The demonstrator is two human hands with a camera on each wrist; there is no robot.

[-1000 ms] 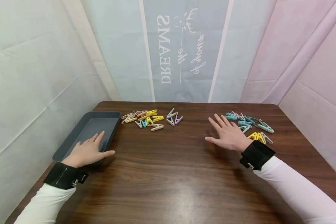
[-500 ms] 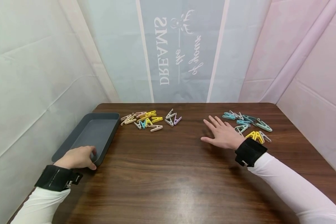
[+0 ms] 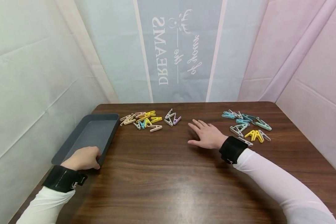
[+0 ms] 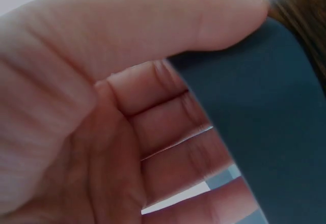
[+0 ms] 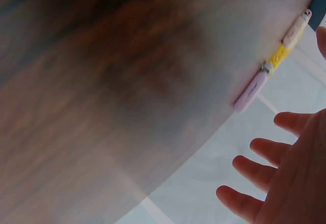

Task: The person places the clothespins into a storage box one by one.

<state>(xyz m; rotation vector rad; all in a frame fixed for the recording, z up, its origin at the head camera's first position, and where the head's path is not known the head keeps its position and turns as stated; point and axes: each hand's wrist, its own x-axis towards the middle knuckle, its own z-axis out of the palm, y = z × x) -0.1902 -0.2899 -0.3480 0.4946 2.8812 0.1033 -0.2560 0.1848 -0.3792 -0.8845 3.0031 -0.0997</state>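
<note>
My left hand [image 3: 82,158] grips the near wall of a dark grey tray [image 3: 93,133] at the left of the table. In the left wrist view, the thumb [image 4: 219,23] lies along the tray's outer wall [image 4: 254,91], while the fingers curl over the rim to the far side. My right hand [image 3: 208,136] hovers over the middle of the table with fingers spread and holds nothing. Left of it lie several clothespins in yellow [image 3: 156,119], beige, blue and pink, plus a purple clothespin [image 3: 177,120] beside two pale ones.
Several more clothespins lie at the right, among them a green one [image 3: 263,125], blue ones [image 3: 242,121] and yellow ones [image 3: 258,136], near the right wrist. White cloth walls stand at both sides, and a printed curtain [image 3: 179,62] hangs behind the brown table [image 3: 162,174].
My left hand has come down from above the tray and taken hold of its near wall. The right hand has moved left, away from the right-hand clothespins.
</note>
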